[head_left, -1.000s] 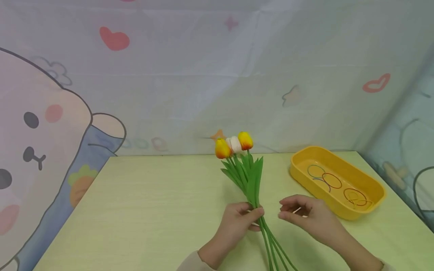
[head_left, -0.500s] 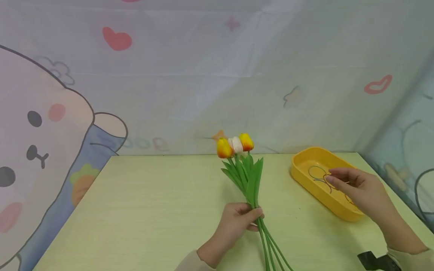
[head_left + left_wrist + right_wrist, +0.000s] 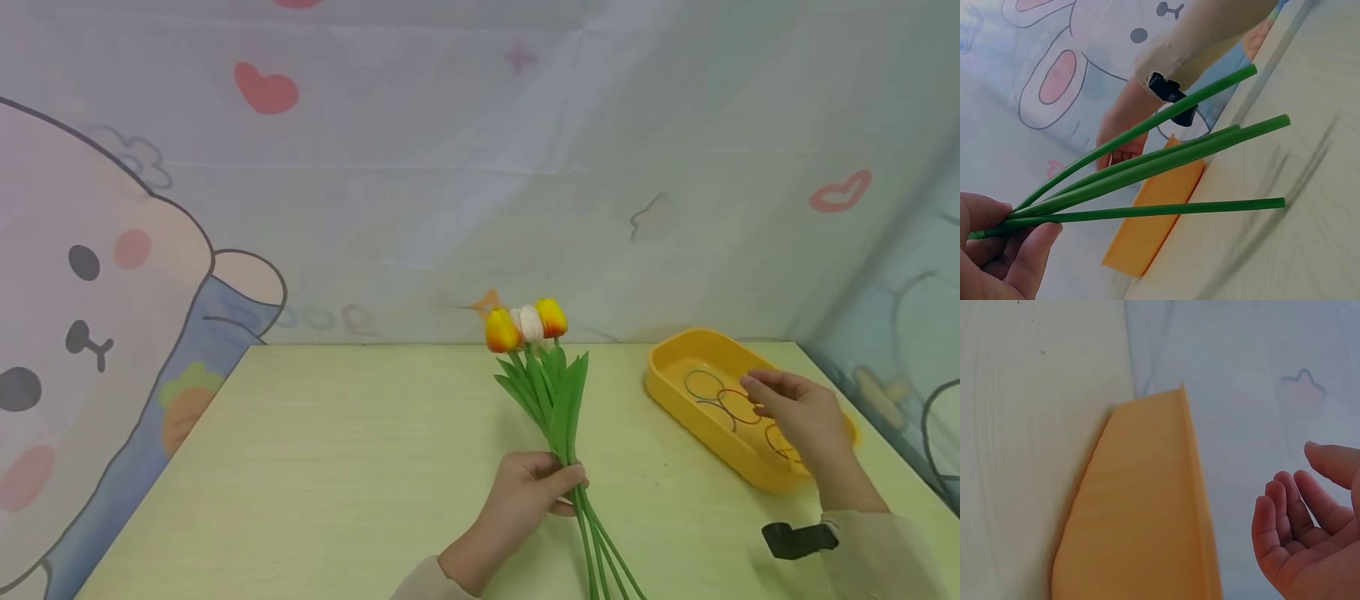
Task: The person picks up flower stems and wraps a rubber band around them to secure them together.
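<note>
Several artificial tulips, yellow-orange and white on green stems, lean away from me above the table. My left hand pinches their stems together below the leaves. In the left wrist view the cut ends of the stems fan out past the thumb. My right hand hovers over the yellow tray, fingers loosely bent and thumb apart from them. Colored rubber bands lie in the tray, among them a red band; the hand partly covers others. In the right wrist view the right hand holds nothing.
A pale wooden table bears the tray at its right side. Behind it hangs a printed cloth with a cartoon animal at the left. A black strap mount sits on my right wrist.
My right hand has moved from beside the stems rightward to above the tray, then slightly farther right. The left hand keeps its hold on the tulips, almost still.
</note>
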`<action>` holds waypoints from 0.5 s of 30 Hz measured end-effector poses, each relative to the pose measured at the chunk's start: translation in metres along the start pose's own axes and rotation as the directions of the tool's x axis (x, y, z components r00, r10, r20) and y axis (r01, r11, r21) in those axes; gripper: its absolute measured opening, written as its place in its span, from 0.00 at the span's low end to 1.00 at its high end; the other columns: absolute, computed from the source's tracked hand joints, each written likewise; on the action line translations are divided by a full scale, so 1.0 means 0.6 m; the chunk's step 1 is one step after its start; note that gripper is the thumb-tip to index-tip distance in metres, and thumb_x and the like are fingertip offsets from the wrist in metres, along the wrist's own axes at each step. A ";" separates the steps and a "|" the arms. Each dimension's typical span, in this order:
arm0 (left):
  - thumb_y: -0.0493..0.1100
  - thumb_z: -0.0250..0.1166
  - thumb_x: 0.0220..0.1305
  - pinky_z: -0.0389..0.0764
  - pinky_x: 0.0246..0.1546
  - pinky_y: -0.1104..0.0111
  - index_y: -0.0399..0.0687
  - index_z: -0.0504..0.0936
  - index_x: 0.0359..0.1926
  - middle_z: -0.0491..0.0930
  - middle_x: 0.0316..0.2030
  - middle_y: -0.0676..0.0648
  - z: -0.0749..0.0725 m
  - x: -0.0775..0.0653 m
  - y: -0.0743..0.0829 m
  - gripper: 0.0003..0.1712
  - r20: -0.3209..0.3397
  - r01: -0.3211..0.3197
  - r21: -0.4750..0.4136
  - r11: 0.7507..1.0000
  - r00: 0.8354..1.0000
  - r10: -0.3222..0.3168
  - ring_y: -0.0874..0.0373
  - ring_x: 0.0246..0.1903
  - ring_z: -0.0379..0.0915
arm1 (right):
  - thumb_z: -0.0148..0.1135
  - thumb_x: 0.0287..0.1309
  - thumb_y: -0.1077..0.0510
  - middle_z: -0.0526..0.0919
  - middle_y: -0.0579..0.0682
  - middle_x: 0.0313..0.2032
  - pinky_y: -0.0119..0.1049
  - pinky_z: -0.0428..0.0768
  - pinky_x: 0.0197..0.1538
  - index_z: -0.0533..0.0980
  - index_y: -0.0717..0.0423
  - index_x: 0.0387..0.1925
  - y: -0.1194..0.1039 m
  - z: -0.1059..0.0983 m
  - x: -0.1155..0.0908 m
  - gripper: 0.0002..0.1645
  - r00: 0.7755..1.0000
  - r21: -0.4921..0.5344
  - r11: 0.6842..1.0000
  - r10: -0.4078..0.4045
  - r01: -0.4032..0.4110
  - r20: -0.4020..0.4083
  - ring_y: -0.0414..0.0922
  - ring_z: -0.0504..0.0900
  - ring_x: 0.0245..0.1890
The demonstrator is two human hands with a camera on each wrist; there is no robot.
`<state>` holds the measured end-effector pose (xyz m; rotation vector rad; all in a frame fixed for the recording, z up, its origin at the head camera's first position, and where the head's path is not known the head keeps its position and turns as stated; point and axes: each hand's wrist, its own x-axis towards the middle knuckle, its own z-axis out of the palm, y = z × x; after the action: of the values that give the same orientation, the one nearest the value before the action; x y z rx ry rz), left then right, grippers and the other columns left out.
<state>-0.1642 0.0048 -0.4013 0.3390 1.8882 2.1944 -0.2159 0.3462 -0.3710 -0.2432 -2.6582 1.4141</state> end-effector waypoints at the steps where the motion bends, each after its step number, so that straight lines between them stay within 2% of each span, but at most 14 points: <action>1: 0.34 0.65 0.61 0.86 0.30 0.69 0.25 0.84 0.37 0.84 0.31 0.41 0.000 0.000 0.000 0.11 0.001 0.001 0.000 1.000 1.000 -0.001 0.63 0.27 0.79 | 0.53 0.64 0.36 0.74 0.22 0.31 0.21 0.79 0.34 0.68 0.67 0.61 0.005 0.001 0.003 0.41 1.000 0.005 1.000 0.014 -0.014 0.001 0.25 0.76 0.30; 9: 0.34 0.65 0.61 0.86 0.30 0.69 0.25 0.84 0.37 0.84 0.31 0.40 0.000 -0.002 0.002 0.11 0.003 0.007 0.000 1.000 1.000 -0.007 0.63 0.27 0.79 | 0.55 0.62 0.34 0.74 0.24 0.31 0.24 0.82 0.36 0.67 0.68 0.62 0.038 0.008 0.025 0.44 0.994 0.049 0.993 0.107 -0.108 0.017 0.25 0.76 0.30; 12: 0.34 0.64 0.61 0.86 0.30 0.69 0.25 0.84 0.37 0.84 0.31 0.40 -0.001 -0.002 0.002 0.11 0.007 0.004 -0.001 1.000 1.000 -0.004 0.63 0.27 0.79 | 0.56 0.63 0.36 0.76 0.30 0.34 0.26 0.84 0.38 0.67 0.69 0.62 0.048 0.012 0.033 0.43 0.989 0.062 0.987 0.150 -0.150 0.017 0.28 0.77 0.31; 15: 0.34 0.64 0.61 0.86 0.30 0.69 0.24 0.84 0.37 0.84 0.31 0.40 -0.001 -0.002 0.002 0.11 0.009 0.003 0.000 1.000 1.000 -0.003 0.63 0.26 0.78 | 0.56 0.63 0.38 0.79 0.43 0.40 0.28 0.84 0.40 0.66 0.70 0.62 0.054 0.017 0.040 0.43 0.980 0.071 0.977 0.200 -0.200 0.017 0.30 0.78 0.32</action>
<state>-0.1635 0.0036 -0.4002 0.3455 1.8825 2.1873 -0.2383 0.3605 -0.4026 -0.5105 -2.6469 1.5681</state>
